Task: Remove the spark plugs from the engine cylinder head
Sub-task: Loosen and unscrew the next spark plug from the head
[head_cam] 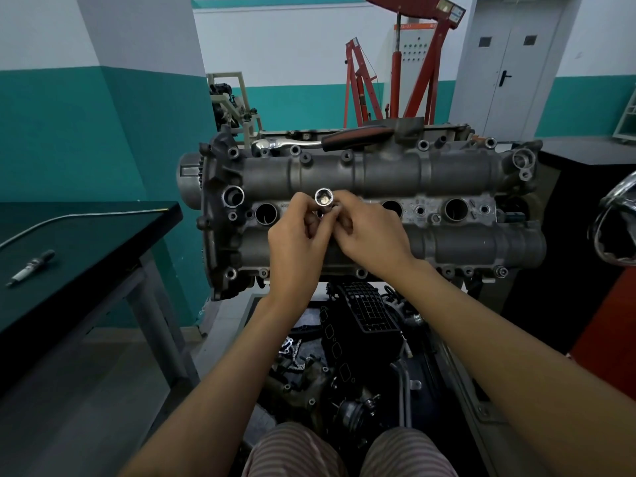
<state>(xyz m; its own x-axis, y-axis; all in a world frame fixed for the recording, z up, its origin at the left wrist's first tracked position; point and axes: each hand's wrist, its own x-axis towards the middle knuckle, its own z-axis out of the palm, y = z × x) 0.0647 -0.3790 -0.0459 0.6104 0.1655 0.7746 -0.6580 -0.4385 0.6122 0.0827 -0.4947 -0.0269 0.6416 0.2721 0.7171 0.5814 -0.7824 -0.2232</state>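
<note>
The grey cylinder head [447, 173] lies across the middle of the view with a row of round plug wells along its centre. A shiny spark plug socket [324, 198] stands over the second well, its open end up and a plug tip visible inside. My left hand [299, 235] pinches the socket from the left and my right hand [370, 232] pinches it from the right. The wells at far left [266, 213] and on the right [456, 208] show as dark open holes. One removed spark plug [32, 266] lies on the dark table at left.
A ratchet with a red-black handle [344, 138] rests on the far edge of the head. A dark green table [103, 235] stands at left with a thin metal rod on it. Engine parts fill the tray below. A red engine hoist [413, 63] stands behind.
</note>
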